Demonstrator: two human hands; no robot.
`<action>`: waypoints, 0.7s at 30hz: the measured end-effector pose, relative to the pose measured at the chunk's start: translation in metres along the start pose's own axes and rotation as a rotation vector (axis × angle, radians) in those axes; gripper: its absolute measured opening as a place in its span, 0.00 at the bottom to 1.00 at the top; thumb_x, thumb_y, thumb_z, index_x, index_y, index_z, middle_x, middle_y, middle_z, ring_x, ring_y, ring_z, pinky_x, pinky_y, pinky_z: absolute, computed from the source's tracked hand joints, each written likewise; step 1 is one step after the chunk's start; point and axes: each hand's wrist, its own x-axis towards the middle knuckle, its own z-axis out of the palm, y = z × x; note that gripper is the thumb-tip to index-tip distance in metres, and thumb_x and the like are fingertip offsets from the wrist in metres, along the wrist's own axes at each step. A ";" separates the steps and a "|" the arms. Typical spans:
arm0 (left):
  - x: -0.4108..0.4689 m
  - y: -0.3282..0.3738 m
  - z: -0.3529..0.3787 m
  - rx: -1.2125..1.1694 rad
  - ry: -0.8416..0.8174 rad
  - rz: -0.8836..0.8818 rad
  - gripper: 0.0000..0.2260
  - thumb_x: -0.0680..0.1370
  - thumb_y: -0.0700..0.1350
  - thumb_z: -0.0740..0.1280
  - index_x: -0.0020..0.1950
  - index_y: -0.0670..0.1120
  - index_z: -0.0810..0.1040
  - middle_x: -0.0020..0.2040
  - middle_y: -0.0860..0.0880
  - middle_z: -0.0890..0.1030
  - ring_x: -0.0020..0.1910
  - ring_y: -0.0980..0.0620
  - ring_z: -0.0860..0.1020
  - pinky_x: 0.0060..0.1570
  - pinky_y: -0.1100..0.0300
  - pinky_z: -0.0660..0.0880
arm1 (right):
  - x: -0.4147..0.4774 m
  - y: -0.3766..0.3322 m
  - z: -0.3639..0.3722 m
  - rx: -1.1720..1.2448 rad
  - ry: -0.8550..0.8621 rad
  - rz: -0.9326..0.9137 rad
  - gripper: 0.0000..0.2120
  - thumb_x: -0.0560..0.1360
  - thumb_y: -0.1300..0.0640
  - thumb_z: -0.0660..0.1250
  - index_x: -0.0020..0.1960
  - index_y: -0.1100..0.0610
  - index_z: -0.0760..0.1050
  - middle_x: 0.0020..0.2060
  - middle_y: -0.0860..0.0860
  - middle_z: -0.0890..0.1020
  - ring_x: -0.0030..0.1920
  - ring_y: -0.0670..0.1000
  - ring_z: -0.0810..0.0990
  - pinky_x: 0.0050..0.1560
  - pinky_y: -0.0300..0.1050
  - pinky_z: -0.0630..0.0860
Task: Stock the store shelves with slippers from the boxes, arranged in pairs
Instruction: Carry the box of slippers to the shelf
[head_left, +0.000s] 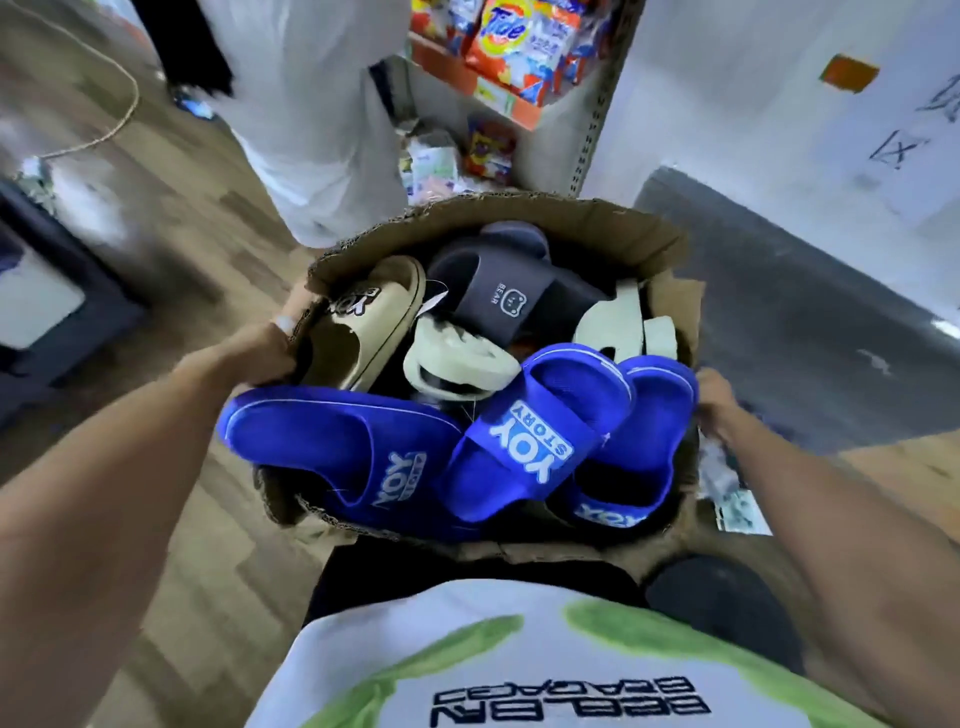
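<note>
Left hand (267, 351) grips the left rim of the cardboard box (613, 228) and my right hand (719, 408) clutches its right wall, I judge to carry it level. Blue slippers (540, 436) lie jumbled on top, nearest me, unpaired and not yet shelved.

Bright even indoor light, soft shadows, motion blur toward the edges, wide-angle bending, centre sharpest
</note>
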 end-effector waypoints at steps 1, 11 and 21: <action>-0.010 -0.010 0.004 -0.033 0.009 -0.036 0.04 0.75 0.38 0.63 0.44 0.38 0.74 0.42 0.39 0.76 0.43 0.41 0.76 0.40 0.58 0.69 | -0.001 -0.012 0.001 -0.057 -0.033 -0.003 0.20 0.75 0.72 0.57 0.28 0.58 0.57 0.36 0.60 0.66 0.43 0.54 0.62 0.33 0.44 0.62; -0.104 -0.144 0.063 -0.383 0.051 -0.465 0.06 0.74 0.36 0.62 0.38 0.37 0.76 0.37 0.39 0.76 0.38 0.42 0.75 0.37 0.58 0.70 | 0.002 -0.146 0.078 -0.370 -0.321 -0.303 0.19 0.77 0.69 0.56 0.29 0.58 0.59 0.29 0.55 0.65 0.32 0.51 0.61 0.37 0.45 0.62; -0.183 -0.277 0.130 -0.667 0.036 -0.865 0.13 0.72 0.35 0.65 0.29 0.41 0.67 0.36 0.39 0.74 0.39 0.41 0.75 0.36 0.59 0.66 | -0.086 -0.324 0.231 -0.624 -0.616 -0.671 0.18 0.75 0.65 0.61 0.28 0.56 0.65 0.32 0.54 0.71 0.40 0.52 0.69 0.32 0.42 0.63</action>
